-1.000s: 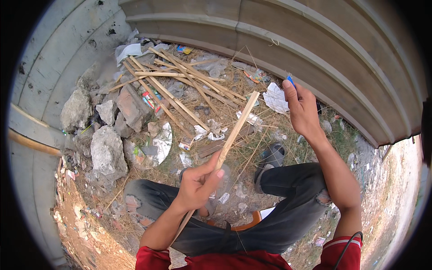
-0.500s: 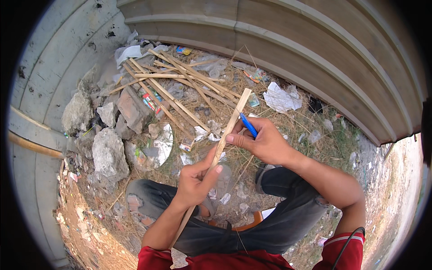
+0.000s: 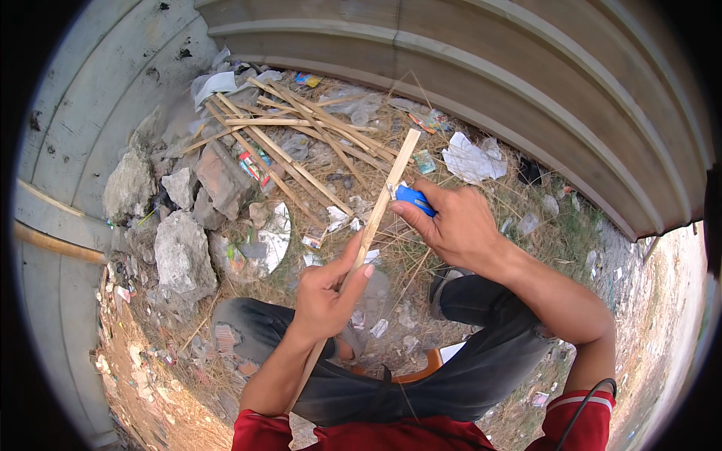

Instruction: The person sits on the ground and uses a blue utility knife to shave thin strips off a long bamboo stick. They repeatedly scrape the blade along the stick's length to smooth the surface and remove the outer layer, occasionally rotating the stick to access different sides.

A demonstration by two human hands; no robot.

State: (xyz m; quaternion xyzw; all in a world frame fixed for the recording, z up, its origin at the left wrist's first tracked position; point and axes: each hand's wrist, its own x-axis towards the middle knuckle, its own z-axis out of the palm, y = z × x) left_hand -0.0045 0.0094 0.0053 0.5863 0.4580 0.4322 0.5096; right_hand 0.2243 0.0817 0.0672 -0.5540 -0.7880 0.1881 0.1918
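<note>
Above and below our left grip (image 3: 329,295), which pinched it, likely for steadiness, ran the strip (image 3: 373,224); farther up, our right grip (image 3: 460,224) clasped the blue tool (image 3: 416,200) at the strip's edge.

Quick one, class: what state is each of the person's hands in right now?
Left hand: closed, holding a wooden strip.
Right hand: closed, holding a blue cutter, its tip at the strip.
</note>
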